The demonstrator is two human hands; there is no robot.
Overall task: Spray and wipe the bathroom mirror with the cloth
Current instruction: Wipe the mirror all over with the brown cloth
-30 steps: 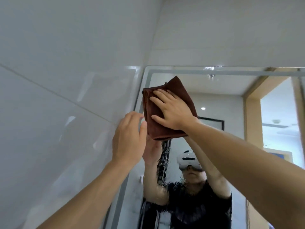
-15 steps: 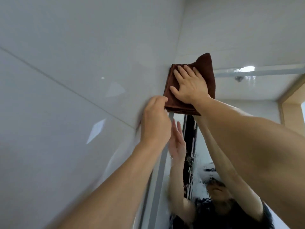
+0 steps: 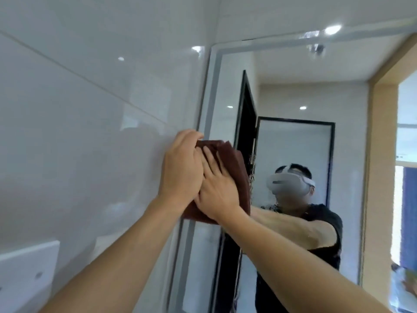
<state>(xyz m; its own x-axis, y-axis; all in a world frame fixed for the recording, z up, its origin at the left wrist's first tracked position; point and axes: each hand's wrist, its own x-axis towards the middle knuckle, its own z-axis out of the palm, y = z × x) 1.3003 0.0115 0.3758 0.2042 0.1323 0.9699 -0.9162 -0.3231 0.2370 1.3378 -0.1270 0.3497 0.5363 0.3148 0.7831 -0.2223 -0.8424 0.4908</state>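
Folded dark brown cloth (image 3: 237, 170) flat against left edge of frosted-border wall mirror (image 3: 293, 91), right hand (image 3: 217, 188) pressing it with straight fingers, no grip closed, left hand (image 3: 181, 168) fingers curled over cloth's upper left corner, beside glossy white tiled wall (image 3: 90, 109)

Glossy white wall tiles (image 3: 79, 132) are filling the left side, one thin grout line (image 3: 90, 83) running diagonally across them and bright ceiling lights glinting off the glaze. A white wall-mounted fixture (image 3: 24, 274) is showing at the lower left corner. Above, a plain white wall (image 3: 293, 14) is meeting the tiled one at a corner.
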